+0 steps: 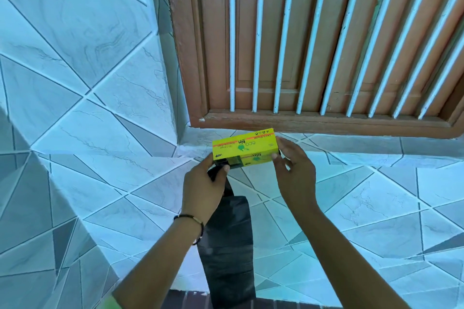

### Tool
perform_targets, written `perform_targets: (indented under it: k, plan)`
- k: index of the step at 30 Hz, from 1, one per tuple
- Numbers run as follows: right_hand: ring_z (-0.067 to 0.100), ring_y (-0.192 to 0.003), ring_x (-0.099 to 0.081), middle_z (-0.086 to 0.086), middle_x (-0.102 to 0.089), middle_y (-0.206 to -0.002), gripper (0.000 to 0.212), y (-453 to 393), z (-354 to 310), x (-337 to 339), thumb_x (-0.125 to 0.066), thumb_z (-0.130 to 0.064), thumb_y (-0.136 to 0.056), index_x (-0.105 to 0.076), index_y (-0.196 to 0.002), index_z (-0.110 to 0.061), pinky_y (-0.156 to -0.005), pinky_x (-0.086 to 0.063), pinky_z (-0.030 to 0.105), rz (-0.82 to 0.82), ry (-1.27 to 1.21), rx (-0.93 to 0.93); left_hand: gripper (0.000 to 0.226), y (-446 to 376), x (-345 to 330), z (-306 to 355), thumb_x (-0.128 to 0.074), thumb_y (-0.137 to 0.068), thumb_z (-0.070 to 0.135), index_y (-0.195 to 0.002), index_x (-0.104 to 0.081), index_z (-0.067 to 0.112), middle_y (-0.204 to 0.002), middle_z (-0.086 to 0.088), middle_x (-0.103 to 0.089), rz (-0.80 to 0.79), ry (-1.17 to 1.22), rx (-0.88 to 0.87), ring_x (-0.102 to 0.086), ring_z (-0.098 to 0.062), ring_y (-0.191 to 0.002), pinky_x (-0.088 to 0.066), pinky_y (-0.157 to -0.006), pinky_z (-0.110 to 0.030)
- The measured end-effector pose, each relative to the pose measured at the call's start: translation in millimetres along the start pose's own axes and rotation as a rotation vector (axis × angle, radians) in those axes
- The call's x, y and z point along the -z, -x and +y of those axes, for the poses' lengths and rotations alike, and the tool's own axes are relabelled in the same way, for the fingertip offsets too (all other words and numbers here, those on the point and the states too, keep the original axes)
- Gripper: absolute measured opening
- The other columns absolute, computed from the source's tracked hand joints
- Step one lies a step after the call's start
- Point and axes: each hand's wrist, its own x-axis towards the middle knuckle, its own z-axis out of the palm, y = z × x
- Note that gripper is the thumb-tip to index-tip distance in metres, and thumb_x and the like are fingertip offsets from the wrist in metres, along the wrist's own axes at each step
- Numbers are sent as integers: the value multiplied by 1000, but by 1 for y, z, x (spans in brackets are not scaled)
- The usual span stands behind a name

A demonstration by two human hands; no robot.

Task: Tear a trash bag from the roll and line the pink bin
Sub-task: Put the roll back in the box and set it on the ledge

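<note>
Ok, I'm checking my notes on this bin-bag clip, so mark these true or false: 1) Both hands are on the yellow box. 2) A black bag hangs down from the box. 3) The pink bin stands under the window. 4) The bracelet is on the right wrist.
1) True: the left hand holds one end of the yellow box and the right hand the other.
2) True: the black bag trails down from the box's left end.
3) False: no pink bin is in view under the window.
4) False: the bracelet is on the left wrist.
</note>
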Motion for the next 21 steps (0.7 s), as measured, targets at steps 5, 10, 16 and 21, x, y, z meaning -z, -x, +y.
perform_targets:
  k: [5, 10, 16, 21]
  plan:
    - [15, -82, -61, -3, -64, -98, 31, -38, 20, -16, -60, -2, -84, -68, -112, -12, -70, -39, 12, -11, -26, -164, 30, -55, -12, -7, -54, -89, 24, -117, -61, 19, -108, -6, -72, -38, -71, -33, -63, -28, -102, -48, -82, -28]
    - [24, -85, -65, 2, -72, -97, 20, -61, 42, -28, -64, -7, -81, -72, -97, -16, -77, -49, 30, -82, 9, -192, 24, -93, -22, -18, -53, -89, 26, -109, -64, 19, -106, -11, -71, -101, -193, 12, -61, -35, -101, -49, -82, -33]
    - [21, -72, -58, 5, -63, -77, 8, -87, 56, -32, -69, -8, -78, -65, -85, -4, -59, -40, 26, -146, 112, -149, 26, -112, -30, -21, -56, -88, 28, -111, -63, 18, -104, -14, -70, -37, -248, 61, -62, -36, -99, -52, -81, -39]
    - [17, -68, -54, 0, -61, -72, 13, -99, 72, -35, -71, -16, -77, -60, -71, -12, -55, -35, 24, -117, 109, -208, 26, -123, -38, -17, -56, -88, 26, -111, -63, 17, -101, -16, -70, -48, -305, 103, -62, -37, -97, -48, -76, -35]
